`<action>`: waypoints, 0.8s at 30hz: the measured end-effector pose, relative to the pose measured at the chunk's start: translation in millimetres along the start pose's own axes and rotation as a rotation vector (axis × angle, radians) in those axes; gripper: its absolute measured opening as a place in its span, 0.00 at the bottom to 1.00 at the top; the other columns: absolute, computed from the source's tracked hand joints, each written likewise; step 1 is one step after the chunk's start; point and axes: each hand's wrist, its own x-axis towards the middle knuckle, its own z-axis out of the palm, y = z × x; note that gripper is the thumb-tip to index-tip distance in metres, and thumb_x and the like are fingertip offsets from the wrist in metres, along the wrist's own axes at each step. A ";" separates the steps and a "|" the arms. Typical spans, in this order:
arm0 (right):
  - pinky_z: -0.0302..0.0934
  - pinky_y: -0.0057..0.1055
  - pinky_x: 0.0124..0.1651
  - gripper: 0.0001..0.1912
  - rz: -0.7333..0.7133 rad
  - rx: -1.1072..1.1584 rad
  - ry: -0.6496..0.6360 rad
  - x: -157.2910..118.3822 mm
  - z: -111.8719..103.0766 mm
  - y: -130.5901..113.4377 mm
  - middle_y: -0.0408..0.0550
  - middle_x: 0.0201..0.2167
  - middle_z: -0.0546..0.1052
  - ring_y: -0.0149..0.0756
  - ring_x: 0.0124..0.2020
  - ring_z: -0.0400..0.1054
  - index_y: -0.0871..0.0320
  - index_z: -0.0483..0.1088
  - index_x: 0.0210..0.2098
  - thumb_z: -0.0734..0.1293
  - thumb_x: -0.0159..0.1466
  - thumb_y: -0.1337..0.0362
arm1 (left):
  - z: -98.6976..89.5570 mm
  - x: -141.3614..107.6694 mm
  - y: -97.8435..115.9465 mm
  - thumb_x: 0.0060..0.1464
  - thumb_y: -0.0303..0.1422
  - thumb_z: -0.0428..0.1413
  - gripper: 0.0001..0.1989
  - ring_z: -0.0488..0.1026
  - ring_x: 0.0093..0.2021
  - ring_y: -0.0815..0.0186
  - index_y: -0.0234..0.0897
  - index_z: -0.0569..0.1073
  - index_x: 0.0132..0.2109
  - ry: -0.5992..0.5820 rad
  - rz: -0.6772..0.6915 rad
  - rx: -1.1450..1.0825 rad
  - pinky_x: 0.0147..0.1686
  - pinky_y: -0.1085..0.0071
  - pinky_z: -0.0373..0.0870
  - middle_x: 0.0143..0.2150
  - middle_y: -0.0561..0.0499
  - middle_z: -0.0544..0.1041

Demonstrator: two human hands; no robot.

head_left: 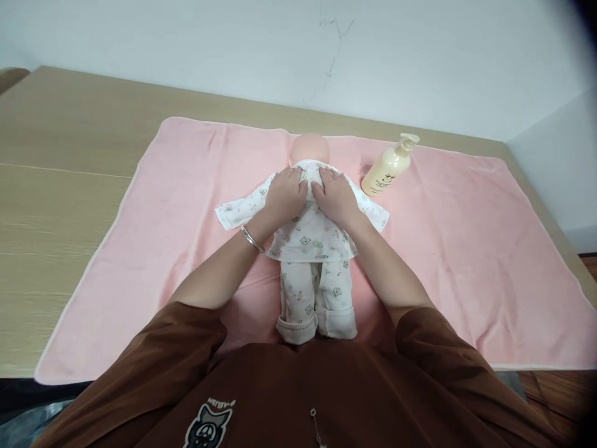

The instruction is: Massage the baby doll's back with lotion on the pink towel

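Observation:
A baby doll (310, 148) lies on a pink mat (186, 180), its bald head toward the wall and no facial features showing. It wears a white printed top (311, 239) with long sleeves spread to both sides, and matching trousers (298, 289) with turned-up cuffs. My left hand (286, 194) rests flat on the upper part of the top, on the left side. Mirroring it on the right side, my right hand (336, 196) also lies flat on the cloth. The fingers of both hands are stretched toward the doll's neck, and the thumbs come close together near the middle.
A pale yellow pump bottle (386, 171) stands on the mat, right of the doll's head. The mat covers much of a wooden table (56, 186). Behind the table rises a white wall (233, 50) with cracks.

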 end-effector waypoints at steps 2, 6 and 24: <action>0.46 0.54 0.79 0.32 -0.008 0.003 -0.012 0.1 1.6 1.0 0.66 0.73 0.65 0.55 0.76 0.56 0.72 0.59 0.72 0.53 0.76 0.58 | 1.5 0.4 -1.4 0.69 0.31 0.40 0.23 0.71 0.64 0.48 0.27 0.71 0.61 0.009 -0.001 -0.009 0.68 0.51 0.65 0.62 0.32 0.77; 0.50 0.54 0.77 0.30 -0.029 0.013 0.005 1.2 -1.5 4.2 0.66 0.71 0.68 0.55 0.73 0.60 0.71 0.63 0.69 0.54 0.75 0.58 | 3.0 -5.8 4.1 0.69 0.30 0.40 0.25 0.69 0.67 0.47 0.25 0.68 0.66 0.044 0.005 -0.013 0.70 0.48 0.62 0.66 0.32 0.74; 0.64 0.54 0.67 0.22 0.018 0.014 -0.030 -11.3 -20.6 -10.3 0.62 0.61 0.77 0.57 0.64 0.69 0.63 0.73 0.58 0.54 0.75 0.61 | -0.3 -26.7 25.0 0.70 0.32 0.42 0.20 0.66 0.69 0.44 0.31 0.69 0.62 0.089 0.010 0.054 0.69 0.44 0.63 0.66 0.31 0.72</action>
